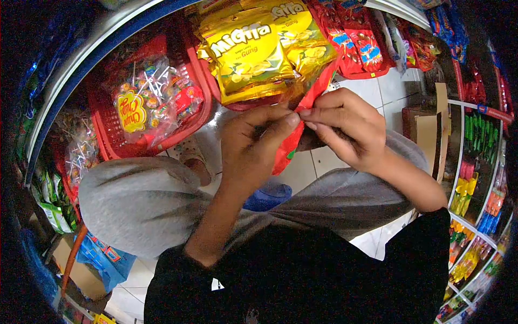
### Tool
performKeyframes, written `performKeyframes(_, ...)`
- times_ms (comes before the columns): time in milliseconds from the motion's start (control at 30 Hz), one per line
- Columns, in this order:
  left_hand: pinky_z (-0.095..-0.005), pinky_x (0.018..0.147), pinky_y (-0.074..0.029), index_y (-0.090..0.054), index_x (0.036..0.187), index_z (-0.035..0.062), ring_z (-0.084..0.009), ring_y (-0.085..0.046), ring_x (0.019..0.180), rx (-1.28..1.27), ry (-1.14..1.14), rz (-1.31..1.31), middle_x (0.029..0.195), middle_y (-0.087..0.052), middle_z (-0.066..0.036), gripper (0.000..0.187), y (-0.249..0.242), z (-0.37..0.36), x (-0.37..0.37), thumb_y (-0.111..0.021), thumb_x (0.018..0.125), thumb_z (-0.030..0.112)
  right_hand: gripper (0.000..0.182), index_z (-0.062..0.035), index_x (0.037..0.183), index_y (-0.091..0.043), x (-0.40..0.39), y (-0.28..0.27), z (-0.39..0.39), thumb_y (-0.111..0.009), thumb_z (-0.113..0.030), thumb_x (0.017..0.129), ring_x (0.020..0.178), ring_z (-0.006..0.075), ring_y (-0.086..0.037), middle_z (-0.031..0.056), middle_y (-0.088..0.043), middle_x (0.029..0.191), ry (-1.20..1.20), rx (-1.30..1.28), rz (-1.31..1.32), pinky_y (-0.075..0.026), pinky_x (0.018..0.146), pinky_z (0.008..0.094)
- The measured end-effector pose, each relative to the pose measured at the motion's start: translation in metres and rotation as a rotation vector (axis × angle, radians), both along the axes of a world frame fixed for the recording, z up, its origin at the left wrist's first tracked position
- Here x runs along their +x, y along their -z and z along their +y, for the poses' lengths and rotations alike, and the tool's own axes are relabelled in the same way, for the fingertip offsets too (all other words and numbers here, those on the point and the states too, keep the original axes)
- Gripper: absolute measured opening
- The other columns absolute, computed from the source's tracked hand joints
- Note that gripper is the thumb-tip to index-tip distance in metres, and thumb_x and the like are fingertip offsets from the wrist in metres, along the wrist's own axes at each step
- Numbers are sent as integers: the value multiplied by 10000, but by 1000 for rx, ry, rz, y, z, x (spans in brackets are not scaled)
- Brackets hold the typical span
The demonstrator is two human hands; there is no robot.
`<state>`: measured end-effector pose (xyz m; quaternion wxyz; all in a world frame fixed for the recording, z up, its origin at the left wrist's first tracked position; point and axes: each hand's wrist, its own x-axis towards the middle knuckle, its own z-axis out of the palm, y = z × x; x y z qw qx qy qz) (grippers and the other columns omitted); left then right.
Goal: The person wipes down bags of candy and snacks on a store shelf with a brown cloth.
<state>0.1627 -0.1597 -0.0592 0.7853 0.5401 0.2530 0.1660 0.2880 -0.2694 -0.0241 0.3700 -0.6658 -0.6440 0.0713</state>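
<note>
A red plastic packet (290, 147) is held up in front of my knees, its upper strip slanting toward the yellow bags. My left hand (252, 141) is closed, thumb and fingers pinching the packet's edge. Right beside it, my right hand (349, 128) pinches the same edge between thumb and fingertips. The two thumbs nearly touch. My fingers cover part of the packet, and its label cannot be read. Just beyond my hands are yellow Migita candy bags (248, 59).
A red plastic basket (110, 143) at the left holds a Chupa Chups lollipop bag (143, 100). Red snack packs (356, 40) lie at the back. A shelf divider (463, 156) with colourful packets stands at the right, near an open cardboard box (426, 132). A blue bag (105, 262) lies lower left.
</note>
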Motion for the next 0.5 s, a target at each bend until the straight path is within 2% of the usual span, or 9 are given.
performKeyframes(133,-215,644,-420,-615,774,-6,-58,-523,684,105,-19,12,716,-603,-19,134,6,-2,0,-589,750,124,169,28,805,-552,-2,2,3,-606,58,647,684,240,-549,132,-559,763,26,12,-82,-445,600,309)
performKeyframes(233,-211,621,-415,-610,770,-6,-53,-515,669,48,-5,16,705,-596,-17,143,6,-3,1,-585,757,134,209,3,784,-519,-5,12,5,-629,13,606,670,255,-539,106,-529,758,72,89,-181,-448,559,324)
performKeyframes(500,-203,573,-391,-600,765,-10,-50,-488,619,-200,148,-61,681,-575,-5,148,-7,-2,-2,-570,765,135,227,-5,799,-493,-6,8,3,-607,27,605,611,259,-505,123,-511,736,34,211,-155,-416,520,320)
